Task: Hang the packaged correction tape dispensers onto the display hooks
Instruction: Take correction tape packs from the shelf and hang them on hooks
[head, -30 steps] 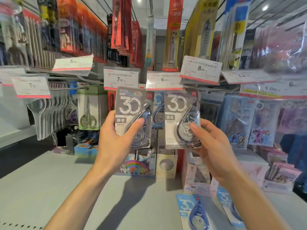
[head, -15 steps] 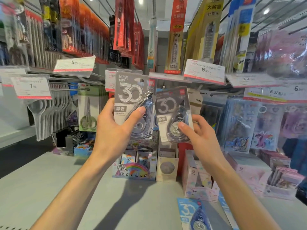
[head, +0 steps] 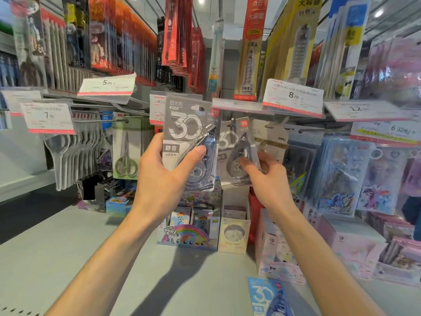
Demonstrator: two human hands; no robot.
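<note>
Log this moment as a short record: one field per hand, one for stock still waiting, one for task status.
left hand: left hand holds a grey correction tape pack upright, thumb across its front
right hand: right hand pinches a second grey pack by its lower edge, up under the price tag rail
waiting stock: blue correction tape pack lies flat on the shelf
status: whether the second pack is on a hook cannot be told; first pack not yet hung

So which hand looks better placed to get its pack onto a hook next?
Probably the right hand: its grey pack is tilted in under the price-tag rail, near a hook. The left hand holds its pack nearer the camera.
</note>
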